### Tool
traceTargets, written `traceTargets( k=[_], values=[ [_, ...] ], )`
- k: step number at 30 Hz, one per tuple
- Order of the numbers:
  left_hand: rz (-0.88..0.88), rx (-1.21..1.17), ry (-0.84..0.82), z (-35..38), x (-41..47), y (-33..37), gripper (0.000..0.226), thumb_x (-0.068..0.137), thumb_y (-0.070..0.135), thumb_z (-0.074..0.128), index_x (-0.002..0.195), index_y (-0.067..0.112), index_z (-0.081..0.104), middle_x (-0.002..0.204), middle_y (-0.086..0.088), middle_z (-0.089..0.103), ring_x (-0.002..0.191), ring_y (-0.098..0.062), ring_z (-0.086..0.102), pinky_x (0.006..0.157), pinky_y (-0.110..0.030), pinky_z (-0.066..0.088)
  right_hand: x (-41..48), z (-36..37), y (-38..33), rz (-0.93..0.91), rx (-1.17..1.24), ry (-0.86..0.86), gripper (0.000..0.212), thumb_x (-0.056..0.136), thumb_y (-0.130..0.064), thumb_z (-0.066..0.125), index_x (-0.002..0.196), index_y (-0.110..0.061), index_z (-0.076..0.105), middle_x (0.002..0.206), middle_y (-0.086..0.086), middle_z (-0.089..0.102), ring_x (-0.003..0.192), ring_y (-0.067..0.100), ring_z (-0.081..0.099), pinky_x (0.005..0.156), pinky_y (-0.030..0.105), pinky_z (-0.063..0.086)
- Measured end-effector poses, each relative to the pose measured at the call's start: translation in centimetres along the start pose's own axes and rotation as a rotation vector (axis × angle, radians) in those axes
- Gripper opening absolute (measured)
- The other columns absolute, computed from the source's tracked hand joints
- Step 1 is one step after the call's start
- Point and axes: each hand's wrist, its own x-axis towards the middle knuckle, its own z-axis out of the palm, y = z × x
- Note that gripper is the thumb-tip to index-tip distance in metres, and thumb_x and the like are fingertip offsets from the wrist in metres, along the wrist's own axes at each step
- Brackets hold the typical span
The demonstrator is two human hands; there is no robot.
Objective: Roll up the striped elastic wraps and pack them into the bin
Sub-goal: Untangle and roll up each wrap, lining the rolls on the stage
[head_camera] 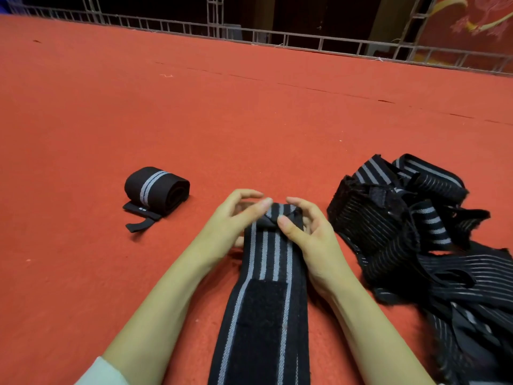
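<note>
1. The right hand [311, 237] pinches the far end of the striped wrap [266, 259]. Its thumb presses on the first small fold and its fingers curl over the top, probably to stop the elastic springing open.
2. The left hand [236, 218] grips the same end from the other side, thumb tip on the fold and fingers arched above it. With one hand at each edge, the roll can start square rather than slanted.
3. The wrap runs from that fold back toward the person, flat on the red carpet [249, 120] near its front edge. A dark fastening patch [261, 309] faces up near its near end. I judge the rolling has only just begun, as most of the wrap is unrolled.
4. A rolled wrap [156, 187] lies left of the hands, well apart from them, with its tab loose on the carpet. It looks finished and set aside for packing.
5. A pile of loose wraps [402, 223] sits just right of the right hand, within easy reach.
6. The bin is not in view. A railing [277, 37] runs along the carpet's far edge.
</note>
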Motion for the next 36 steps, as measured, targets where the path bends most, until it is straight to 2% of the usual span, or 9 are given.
traceTargets(
  k=[4, 8, 13, 18, 21, 24, 29, 33, 36],
  values=[
    [0.001, 0.123, -0.038, 0.6, -0.1, -0.6, 0.038, 0.083, 0.045, 0.068, 0.114, 0.025, 0.060, 0.107, 0.000, 0.070, 0.101, -0.015, 0.067, 0.090, -0.035, 0.052, 0.0, 0.3, 0.3, 0.039, -0.071, -0.047, 0.053, 0.092, -0.016, 0.059, 0.141, -0.022, 0.039, 0.127, 0.000, 0.059, 0.113, 0.009, 0.060, 0.094, 0.024, 0.049],
    [-0.054, 0.243, -0.064, 1.3, -0.7, -0.6, 0.031, 0.096, 0.042, 0.047, 0.123, 0.028, 0.041, 0.108, 0.006, 0.064, 0.098, -0.005, 0.064, 0.089, -0.026, 0.051, -0.2, 0.5, 0.7, 0.089, -0.158, -0.104, 0.059, 0.099, -0.024, 0.047, 0.149, -0.031, 0.018, 0.142, 0.000, 0.045, 0.127, 0.014, 0.049, 0.110, 0.036, 0.038],
    [0.102, 0.283, -0.061, 0.3, -0.5, -0.2, 0.025, 0.094, 0.020, 0.059, 0.117, 0.022, 0.050, 0.107, 0.005, 0.062, 0.099, -0.006, 0.061, 0.090, -0.025, 0.049, -0.2, 0.5, 0.8, 0.050, -0.137, -0.076, 0.054, 0.095, -0.022, 0.057, 0.141, -0.034, 0.031, 0.133, 0.000, 0.052, 0.120, 0.013, 0.055, 0.106, 0.037, 0.044],
    [0.266, 0.245, -0.044, 0.5, -0.3, -0.1, 0.022, 0.079, 0.014, 0.067, 0.098, 0.023, 0.060, 0.095, 0.007, 0.063, 0.092, -0.006, 0.058, 0.087, -0.027, 0.047, 0.2, 0.5, 0.1, 0.161, 0.100, -0.045, 0.054, 0.090, -0.048, 0.057, 0.119, -0.003, 0.060, 0.112, 0.017, 0.068, 0.102, 0.028, 0.067, 0.095, 0.044, 0.052],
    [0.278, 0.243, -0.051, 0.7, -0.2, -0.3, 0.022, 0.076, 0.013, 0.067, 0.094, 0.024, 0.061, 0.098, 0.000, 0.063, 0.093, -0.007, 0.058, 0.088, -0.031, 0.047, 0.3, 0.2, 0.1, 0.129, 0.118, 0.000, 0.037, 0.092, -0.040, 0.056, 0.095, -0.004, 0.063, 0.087, 0.010, 0.069, 0.083, 0.022, 0.066, 0.076, 0.035, 0.054],
    [0.210, 0.239, -0.102, 0.5, -0.1, -0.2, 0.024, 0.074, 0.024, 0.065, 0.096, 0.033, 0.060, 0.112, -0.006, 0.058, 0.101, -0.013, 0.058, 0.091, -0.034, 0.046, 0.3, 0.4, 0.2, 0.101, 0.125, 0.033, 0.014, 0.095, -0.023, 0.055, 0.091, -0.012, 0.062, 0.085, 0.007, 0.067, 0.083, 0.021, 0.064, 0.079, 0.037, 0.052],
    [-0.032, 0.139, -0.093, 0.8, -0.4, 0.0, 0.038, 0.079, 0.054, 0.057, 0.108, 0.029, 0.056, 0.090, 0.014, 0.061, 0.064, 0.012, 0.057, 0.051, -0.005, 0.038, 0.1, 0.3, 0.4, 0.043, 0.080, -0.017, 0.010, 0.089, -0.016, 0.063, 0.098, -0.018, 0.062, 0.095, 0.008, 0.068, 0.086, 0.019, 0.065, 0.081, 0.035, 0.053],
    [0.049, 0.243, -0.041, 0.4, -0.1, -0.2, 0.024, 0.083, 0.033, 0.070, 0.105, 0.026, 0.064, 0.098, 0.007, 0.069, 0.088, -0.005, 0.066, 0.075, -0.018, 0.052, 0.2, -0.1, 0.2, 0.061, 0.068, 0.018, 0.026, 0.089, -0.002, 0.058, 0.109, -0.018, 0.053, 0.083, 0.001, 0.066, 0.072, 0.012, 0.066, 0.068, 0.028, 0.055],
    [0.128, 0.262, 0.019, -0.1, 0.1, -0.2, 0.028, 0.082, 0.024, 0.074, 0.107, 0.028, 0.063, 0.106, 0.009, 0.067, 0.098, -0.003, 0.064, 0.084, -0.017, 0.050, 0.4, -0.2, 0.5, 0.100, 0.018, 0.001, 0.038, 0.084, -0.018, 0.070, 0.117, -0.020, 0.051, 0.101, 0.005, 0.068, 0.092, 0.017, 0.069, 0.087, 0.036, 0.055]
  ],
)
